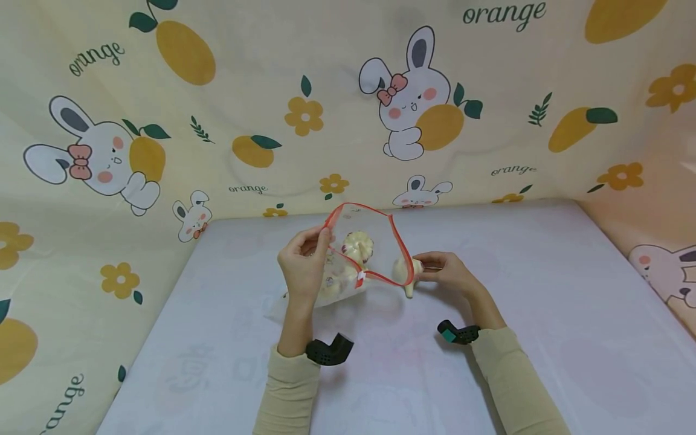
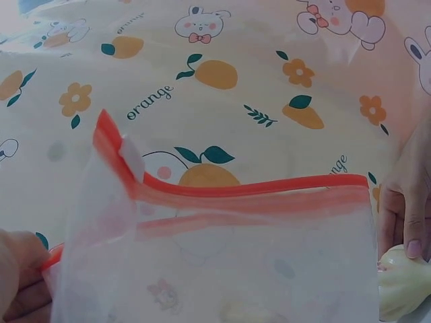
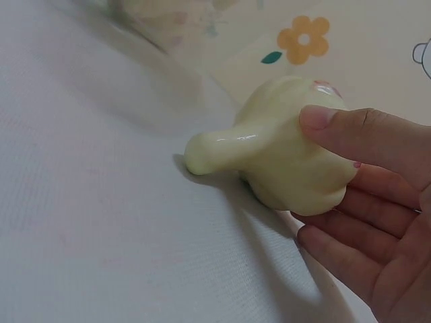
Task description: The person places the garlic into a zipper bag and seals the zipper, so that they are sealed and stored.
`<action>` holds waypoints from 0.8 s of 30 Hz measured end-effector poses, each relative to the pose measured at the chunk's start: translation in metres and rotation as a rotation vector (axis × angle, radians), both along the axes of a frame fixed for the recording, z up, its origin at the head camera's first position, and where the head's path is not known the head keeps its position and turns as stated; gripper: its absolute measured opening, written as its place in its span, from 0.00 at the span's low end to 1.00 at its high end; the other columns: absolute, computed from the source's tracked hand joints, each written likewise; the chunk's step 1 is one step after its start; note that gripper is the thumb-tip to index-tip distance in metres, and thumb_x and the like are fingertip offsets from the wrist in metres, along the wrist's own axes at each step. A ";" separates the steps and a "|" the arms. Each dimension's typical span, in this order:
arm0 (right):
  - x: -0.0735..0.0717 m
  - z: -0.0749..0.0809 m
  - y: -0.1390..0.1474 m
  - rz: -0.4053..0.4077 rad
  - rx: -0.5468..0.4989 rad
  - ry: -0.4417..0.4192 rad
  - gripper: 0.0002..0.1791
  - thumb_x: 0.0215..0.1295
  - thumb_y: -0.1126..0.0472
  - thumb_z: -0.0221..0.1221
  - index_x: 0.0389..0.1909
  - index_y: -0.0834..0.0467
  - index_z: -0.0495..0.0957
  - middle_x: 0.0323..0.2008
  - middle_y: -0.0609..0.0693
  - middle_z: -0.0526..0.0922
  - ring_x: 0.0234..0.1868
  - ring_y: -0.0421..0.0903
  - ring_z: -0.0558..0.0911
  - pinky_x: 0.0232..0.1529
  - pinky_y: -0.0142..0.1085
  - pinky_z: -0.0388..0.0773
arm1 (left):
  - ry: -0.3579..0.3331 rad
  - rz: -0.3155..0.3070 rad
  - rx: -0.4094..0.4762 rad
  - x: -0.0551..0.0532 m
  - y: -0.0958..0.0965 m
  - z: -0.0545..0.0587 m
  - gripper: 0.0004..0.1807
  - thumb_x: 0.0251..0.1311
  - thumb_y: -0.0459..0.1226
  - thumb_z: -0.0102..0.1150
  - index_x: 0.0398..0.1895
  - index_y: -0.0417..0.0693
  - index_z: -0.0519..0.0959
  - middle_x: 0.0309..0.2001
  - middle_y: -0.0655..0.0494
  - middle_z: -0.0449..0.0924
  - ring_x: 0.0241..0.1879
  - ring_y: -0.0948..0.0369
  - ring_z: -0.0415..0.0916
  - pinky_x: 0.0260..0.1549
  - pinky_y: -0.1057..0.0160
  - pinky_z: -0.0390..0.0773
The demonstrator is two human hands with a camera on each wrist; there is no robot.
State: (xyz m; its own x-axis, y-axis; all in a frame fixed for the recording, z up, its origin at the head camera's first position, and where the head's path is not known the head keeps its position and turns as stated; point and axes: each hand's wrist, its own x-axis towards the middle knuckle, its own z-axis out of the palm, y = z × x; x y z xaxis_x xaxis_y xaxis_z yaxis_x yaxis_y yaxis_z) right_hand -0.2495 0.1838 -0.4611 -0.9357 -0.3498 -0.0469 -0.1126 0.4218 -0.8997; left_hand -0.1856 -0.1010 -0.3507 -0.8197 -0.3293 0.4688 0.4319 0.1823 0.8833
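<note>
My left hand (image 1: 303, 269) pinches the red-edged rim of a clear zip bag (image 1: 339, 294), whose mouth gapes open toward the right. Inside the bag lie several cream-coloured bulbs, the topmost bulb (image 1: 359, 246) showing through the plastic. My right hand (image 1: 450, 272) holds a glossy, pale toy garlic bulb (image 3: 289, 155) between thumb and fingers, just right of the bag's mouth. The bulb's rounded stem points down and touches or nearly touches the table. In the left wrist view the bag's red zip strip (image 2: 256, 185) crosses the middle, with a white slider at its left.
A pale cloth covers the table (image 1: 217, 362) beneath the bag. Behind it hangs a cream backdrop (image 1: 244, 109) printed with rabbits and oranges. Black wrist cameras sit on both forearms, one camera (image 1: 330, 350) on the left and another (image 1: 458, 332) on the right.
</note>
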 end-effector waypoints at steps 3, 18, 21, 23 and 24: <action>0.000 0.000 0.000 0.000 -0.009 0.000 0.27 0.57 0.63 0.66 0.57 0.69 0.74 0.56 0.68 0.79 0.54 0.55 0.82 0.47 0.19 0.76 | 0.000 0.004 -0.007 0.000 0.000 0.000 0.12 0.59 0.34 0.63 0.38 0.31 0.83 0.32 0.32 0.85 0.27 0.75 0.80 0.32 0.79 0.81; 0.001 0.002 0.003 -0.032 -0.005 0.014 0.28 0.58 0.60 0.66 0.58 0.68 0.74 0.57 0.67 0.79 0.57 0.60 0.80 0.54 0.34 0.81 | -0.029 0.009 -0.021 0.001 0.001 0.001 0.11 0.59 0.34 0.63 0.39 0.32 0.83 0.33 0.34 0.86 0.28 0.77 0.79 0.34 0.79 0.81; 0.001 0.003 0.004 -0.039 0.001 0.020 0.27 0.58 0.60 0.66 0.58 0.67 0.74 0.58 0.66 0.79 0.58 0.60 0.80 0.59 0.43 0.79 | -0.033 0.011 -0.026 0.001 0.001 0.001 0.11 0.59 0.35 0.63 0.39 0.32 0.83 0.34 0.35 0.86 0.28 0.74 0.80 0.34 0.78 0.81; 0.002 0.005 0.004 -0.046 0.005 0.025 0.28 0.58 0.59 0.66 0.58 0.66 0.74 0.58 0.66 0.79 0.58 0.60 0.80 0.60 0.47 0.78 | -0.032 0.013 -0.030 0.001 0.001 0.001 0.11 0.59 0.35 0.63 0.39 0.32 0.83 0.33 0.35 0.86 0.29 0.73 0.80 0.34 0.78 0.81; 0.002 0.006 0.005 -0.050 0.006 0.028 0.28 0.58 0.59 0.66 0.58 0.66 0.74 0.58 0.66 0.79 0.58 0.60 0.80 0.60 0.47 0.78 | -0.032 0.013 -0.029 0.001 0.000 0.001 0.11 0.59 0.35 0.63 0.39 0.32 0.83 0.33 0.35 0.86 0.29 0.72 0.80 0.34 0.78 0.81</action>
